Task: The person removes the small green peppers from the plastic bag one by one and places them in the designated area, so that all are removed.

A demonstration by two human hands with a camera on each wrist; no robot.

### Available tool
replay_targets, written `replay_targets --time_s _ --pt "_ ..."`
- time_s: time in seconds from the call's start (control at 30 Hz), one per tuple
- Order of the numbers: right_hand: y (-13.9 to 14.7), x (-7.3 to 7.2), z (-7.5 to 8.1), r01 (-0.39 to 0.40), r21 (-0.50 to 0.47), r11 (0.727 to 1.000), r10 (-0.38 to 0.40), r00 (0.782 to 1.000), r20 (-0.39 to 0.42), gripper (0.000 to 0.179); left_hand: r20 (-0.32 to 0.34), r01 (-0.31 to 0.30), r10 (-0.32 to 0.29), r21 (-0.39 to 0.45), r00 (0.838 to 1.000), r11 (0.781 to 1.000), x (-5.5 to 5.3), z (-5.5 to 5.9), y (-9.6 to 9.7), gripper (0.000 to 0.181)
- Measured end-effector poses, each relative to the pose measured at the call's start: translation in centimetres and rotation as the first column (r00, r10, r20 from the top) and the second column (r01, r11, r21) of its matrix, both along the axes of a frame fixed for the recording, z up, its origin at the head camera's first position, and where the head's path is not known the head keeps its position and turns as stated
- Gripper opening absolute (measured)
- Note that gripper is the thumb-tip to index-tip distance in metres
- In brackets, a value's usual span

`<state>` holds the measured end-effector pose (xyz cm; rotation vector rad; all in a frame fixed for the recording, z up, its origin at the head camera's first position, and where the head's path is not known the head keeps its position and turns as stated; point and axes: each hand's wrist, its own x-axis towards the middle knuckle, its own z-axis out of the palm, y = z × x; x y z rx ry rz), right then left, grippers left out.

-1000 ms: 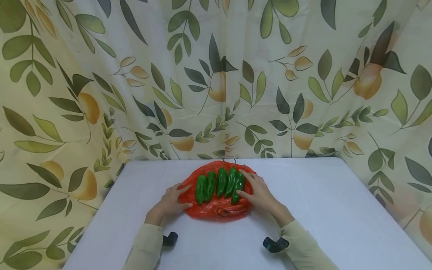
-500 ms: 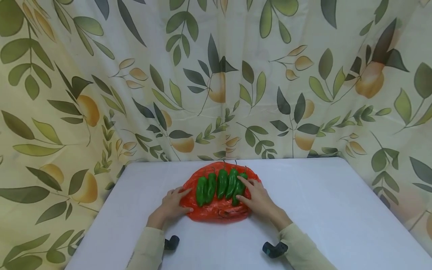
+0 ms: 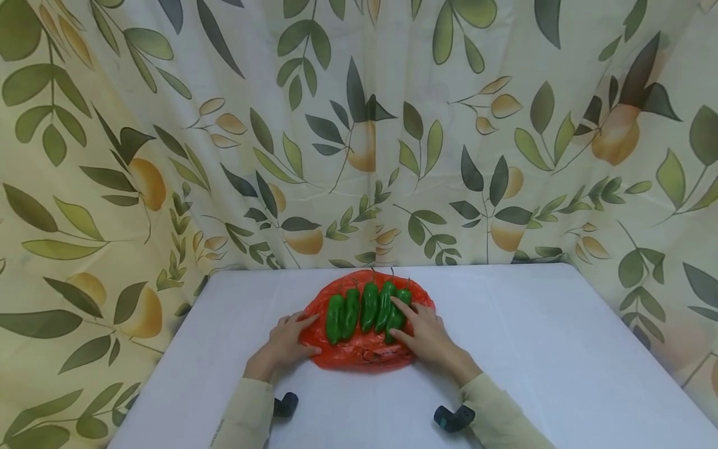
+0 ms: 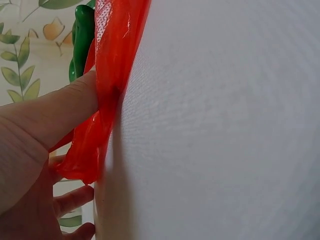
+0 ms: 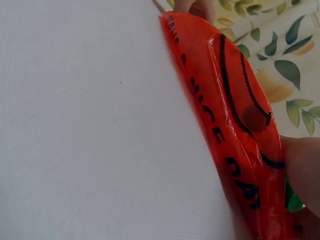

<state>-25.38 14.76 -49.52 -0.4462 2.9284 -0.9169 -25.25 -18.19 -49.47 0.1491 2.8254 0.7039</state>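
A red plastic bag (image 3: pixel 359 358) lies flat at the table's far middle, with several long green peppers (image 3: pixel 369 305) side by side on it. Black lettering shows on the bag (image 5: pixel 215 130) in the right wrist view. My left hand (image 3: pixel 286 340) rests at the bag's left edge with fingers spread; its thumb (image 4: pixel 70 107) touches the red plastic in the left wrist view. Over the rightmost pepper (image 3: pixel 397 318) reaches my right hand (image 3: pixel 430 337), forefinger near its upper part and thumb near its lower end. The other fingers of the right hand are partly hidden.
The white table (image 3: pixel 538 349) extends on both sides of the bag. A curtain (image 3: pixel 415 143) printed with leaves and fruit hangs behind it and along the sides. Black wrist cameras (image 3: pixel 454 418) sit beneath both sleeved forearms.
My right hand has slid a little left and toward me across the rightmost pepper. My left hand stays at the bag's edge, and the head view has shifted slightly.
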Motion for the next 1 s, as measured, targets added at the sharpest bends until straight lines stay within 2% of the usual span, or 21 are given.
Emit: replay_targets --time_s 0.3,0.5,0.7,0.87,1.0 --pt "0.6 -1.0 0.4 0.019 -0.119 0.993 -0.020 1.000 -0.009 0.068 -0.006 0.002 -0.002 0.028 1.000 1.000 -0.6 0.6 0.3 0.081" --pt "1.2 -0.8 0.8 0.011 -0.195 0.981 -0.016 1.000 -0.026 0.062 -0.005 0.005 -0.005 0.028 1.000 1.000 -0.2 0.1 0.3 0.081" --pt "1.3 -0.3 2.1 -0.014 -0.299 0.954 0.000 0.999 -0.048 0.059 -0.021 0.003 -0.003 0.025 1.000 1.000 0.1 -0.3 -0.2 0.081" --pt "1.9 -0.1 3.1 -0.047 -0.316 0.948 0.018 0.995 -0.095 0.056 -0.016 0.003 -0.003 0.033 1.000 0.999 0.1 -0.6 -0.2 0.081" --pt "2.4 -0.1 3.7 -0.071 -0.323 0.944 0.043 0.995 -0.093 0.063 -0.020 0.009 -0.008 0.032 1.000 0.999 0.0 -0.4 -0.2 0.081"
